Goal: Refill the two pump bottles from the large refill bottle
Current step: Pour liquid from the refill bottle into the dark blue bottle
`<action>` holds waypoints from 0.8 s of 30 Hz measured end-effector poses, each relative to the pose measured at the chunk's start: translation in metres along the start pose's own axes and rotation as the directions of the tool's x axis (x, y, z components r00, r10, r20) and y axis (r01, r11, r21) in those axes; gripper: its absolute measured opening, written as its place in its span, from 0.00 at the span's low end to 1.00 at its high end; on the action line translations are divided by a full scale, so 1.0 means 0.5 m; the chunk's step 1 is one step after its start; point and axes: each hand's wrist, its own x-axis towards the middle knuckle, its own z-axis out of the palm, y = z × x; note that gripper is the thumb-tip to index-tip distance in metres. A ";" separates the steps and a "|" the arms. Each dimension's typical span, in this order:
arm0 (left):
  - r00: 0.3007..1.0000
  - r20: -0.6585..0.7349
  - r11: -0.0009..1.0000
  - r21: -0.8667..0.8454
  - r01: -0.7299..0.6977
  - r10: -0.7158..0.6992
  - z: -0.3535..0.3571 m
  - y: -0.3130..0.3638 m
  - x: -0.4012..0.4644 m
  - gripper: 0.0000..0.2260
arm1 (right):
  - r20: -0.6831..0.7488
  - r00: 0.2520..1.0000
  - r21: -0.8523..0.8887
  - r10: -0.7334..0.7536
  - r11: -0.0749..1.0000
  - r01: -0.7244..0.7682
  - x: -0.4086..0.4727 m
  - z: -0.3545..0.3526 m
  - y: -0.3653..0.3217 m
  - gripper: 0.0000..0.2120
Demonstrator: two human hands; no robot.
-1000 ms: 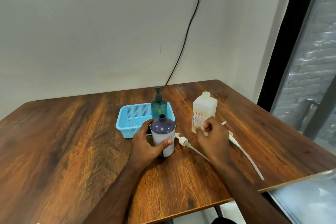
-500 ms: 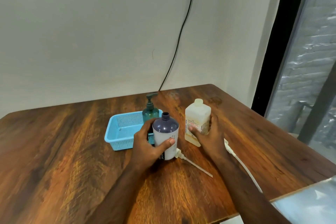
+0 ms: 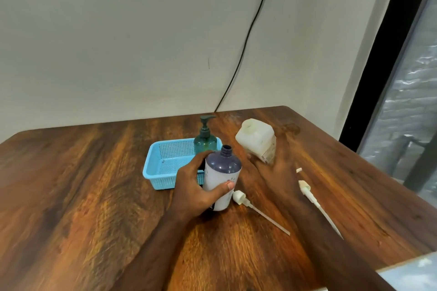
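**A:** Status on your hands?

**B:** Your left hand [image 3: 198, 186] is wrapped around the purple bottle [image 3: 222, 177], thumb across the front, fingers round the back. The bottle stands on the table [image 3: 94, 196], nearly upright, neck open and pointing up. Your right hand [image 3: 272, 168] grips the refill bottle [image 3: 256, 142] from below and behind, fingers curled round its lower body. It's lifted off the wood and tipped, mouth facing up and left, cap off.

**A:** Geometry for the pour?

**B:** The refill mouth sits to the right of the purple neck and a little higher, close but not over it. Its long axis leans toward the neck, so you likely need more tilt plus a short shift left. Narrow neck, so I'd expect spill if you rush.

**A:** The other one?

**B:** The green pump bottle [image 3: 205, 142] stands in the blue basket [image 3: 163, 163], just behind your left hand, pump still on. Two loose pumps with tubes lie on the table: one [image 3: 241, 197] just right of the purple bottle, one [image 3: 307, 191] beyond your right wrist. Keep your forearm off them.
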 end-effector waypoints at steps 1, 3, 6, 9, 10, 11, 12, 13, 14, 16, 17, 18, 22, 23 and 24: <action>1.000 -0.004 1.000 -0.001 0.000 0.000 -0.002 -0.001 -0.001 0.28 | 0.080 0.997 0.006 0.010 1.000 -0.011 0.012 -0.003 -0.006 0.30; 1.000 -0.020 1.000 -0.013 0.019 -0.019 -0.007 -0.004 -0.003 0.28 | 0.135 0.988 0.018 -0.071 0.997 0.069 0.023 -0.008 -0.021 0.24; 1.000 -0.025 1.000 0.021 0.017 -0.017 -0.017 -0.008 -0.002 0.28 | -0.058 0.972 -0.053 -0.228 0.973 0.225 0.004 0.012 -0.014 0.30; 1.000 0.003 0.998 0.061 -0.022 0.022 -0.024 -0.009 0.001 0.27 | -0.066 0.984 -0.029 -0.166 0.986 0.164 -0.018 0.029 -0.011 0.34; 0.999 0.014 0.997 0.064 -0.029 0.029 -0.025 -0.009 0.003 0.27 | -0.076 0.980 -0.020 -0.186 0.983 0.185 -0.019 0.033 -0.009 0.33; 0.999 0.021 0.998 0.062 -0.032 0.031 -0.026 -0.010 0.004 0.27 | -0.089 0.971 -0.021 -0.221 0.975 0.220 -0.022 0.031 -0.015 0.30; 0.999 0.024 0.998 0.053 -0.032 0.031 -0.025 -0.011 0.005 0.27 | -0.105 0.961 -0.031 -0.257 0.966 0.255 -0.026 0.029 -0.020 0.28; 0.999 0.025 0.998 0.046 -0.031 0.029 -0.025 -0.013 0.006 0.27 | -0.123 0.947 -0.039 -0.296 0.955 0.293 -0.028 0.027 -0.024 0.26; 0.999 0.026 0.999 0.044 -0.030 0.029 -0.026 -0.015 0.007 0.28 | -0.132 0.937 -0.040 -0.324 0.946 0.321 -0.028 0.029 -0.022 0.27; 0.999 0.027 0.998 0.054 -0.033 0.031 -0.028 -0.020 0.008 0.29 | -0.137 0.931 -0.019 -0.337 0.941 0.338 -0.024 0.030 -0.020 0.30; 0.999 0.026 0.998 0.062 -0.026 0.024 -0.030 -0.022 0.008 0.30 | -0.131 0.932 -0.022 -0.338 0.941 0.338 -0.022 0.029 -0.017 0.31; 1.000 0.024 0.998 0.068 -0.018 0.016 -0.032 -0.024 0.008 0.30 | -0.129 0.932 -0.026 -0.338 0.941 0.337 -0.020 0.030 -0.013 0.31; 1.000 0.028 0.997 0.082 -0.006 0.004 -0.037 -0.029 0.008 0.31 | -0.153 0.918 -0.087 -0.365 0.931 0.356 -0.020 0.026 -0.020 0.37; 1.000 0.027 0.997 0.083 -0.006 0.004 -0.037 -0.029 0.008 0.30 | -0.153 0.909 -0.133 -0.388 0.919 0.370 -0.018 0.025 -0.020 0.37; 1.000 0.027 0.996 0.085 -0.007 0.005 -0.036 -0.028 0.008 0.30 | -0.145 0.904 -0.176 -0.401 0.910 0.376 -0.015 0.026 -0.018 0.37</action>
